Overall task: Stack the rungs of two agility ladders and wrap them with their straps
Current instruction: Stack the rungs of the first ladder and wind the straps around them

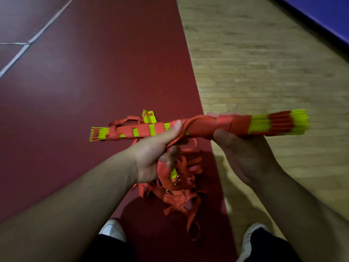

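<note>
Two bare forearms come in from the lower edge, and between them the person holds the ladders at about waist height, above the floor.

Under them lies a dark red mat [94, 82], smooth and matte, with thin white lines [20, 52] crossing its far left part. Its straight edge meets a pale wooden floor [264, 63] of narrow planks. A blue band [324, 14] runs across the far right corner.

The bundle of rungs [279, 122] lies nearly level, across both hands. The rungs are flat, thin yellow-green slats pressed together in a stack, and their ends fan out a little at each side. Flat orange webbing is wound round the middle of the stack. It is tight and dense on the right half and sits in separate slanted bands on the left half.

The right hand [243, 154] grips the wrapped part from below, thumb on the near side and fingertips just showing over the top. The left hand [151, 154] presses its thumb on the bundle's top, and its fingers are curled round a strap under it.

The loose straps [177, 193] hang below the hands in a tangled bunch of orange ribbon loops.

Two white shoes, one left [113, 228] and one right [253, 237], show under black trouser legs.

One slotted rung end [149, 116] sticks up behind the bundle.
</note>
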`<action>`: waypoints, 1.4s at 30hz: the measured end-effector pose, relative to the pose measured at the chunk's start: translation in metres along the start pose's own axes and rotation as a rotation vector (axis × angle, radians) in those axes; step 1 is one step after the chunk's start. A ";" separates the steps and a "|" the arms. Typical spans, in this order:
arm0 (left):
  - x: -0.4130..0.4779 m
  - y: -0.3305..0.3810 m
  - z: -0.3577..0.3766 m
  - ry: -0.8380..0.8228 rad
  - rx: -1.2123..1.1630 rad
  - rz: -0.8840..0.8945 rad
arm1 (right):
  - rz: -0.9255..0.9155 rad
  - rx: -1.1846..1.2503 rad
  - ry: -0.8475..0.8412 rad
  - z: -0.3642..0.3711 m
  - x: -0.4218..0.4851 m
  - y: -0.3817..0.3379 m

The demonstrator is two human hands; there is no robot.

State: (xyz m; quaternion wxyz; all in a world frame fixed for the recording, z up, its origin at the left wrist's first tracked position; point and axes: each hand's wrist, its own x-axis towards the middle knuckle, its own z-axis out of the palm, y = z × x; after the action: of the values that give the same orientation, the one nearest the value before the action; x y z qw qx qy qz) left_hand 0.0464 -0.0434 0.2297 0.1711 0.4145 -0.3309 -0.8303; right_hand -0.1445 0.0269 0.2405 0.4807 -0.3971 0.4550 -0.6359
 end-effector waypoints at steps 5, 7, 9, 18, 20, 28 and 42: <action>0.010 -0.018 -0.004 0.246 0.426 0.128 | 0.023 0.037 0.277 0.015 -0.003 0.002; 0.009 -0.021 -0.011 0.265 0.613 0.201 | 0.033 0.095 0.350 0.012 -0.002 0.001; 0.010 -0.022 -0.014 0.283 0.790 0.280 | 0.029 0.147 0.409 0.009 0.000 0.000; 0.012 -0.023 -0.011 0.372 1.343 0.713 | 0.109 0.076 0.540 0.005 0.004 -0.002; 0.011 -0.030 -0.008 0.350 1.424 0.832 | 0.109 0.069 0.542 0.005 0.003 -0.001; 0.011 -0.024 -0.007 0.237 1.429 0.699 | 0.131 0.044 0.535 0.001 0.003 -0.009; 0.011 -0.013 -0.007 0.384 0.985 0.654 | 0.153 0.034 0.475 -0.002 0.004 -0.010</action>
State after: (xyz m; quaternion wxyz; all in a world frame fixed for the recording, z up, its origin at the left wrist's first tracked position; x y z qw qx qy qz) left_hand 0.0450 -0.0425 0.2112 0.2618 0.4638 -0.7483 -0.3954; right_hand -0.1497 0.0242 0.2495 0.4135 -0.1928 0.5732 -0.6807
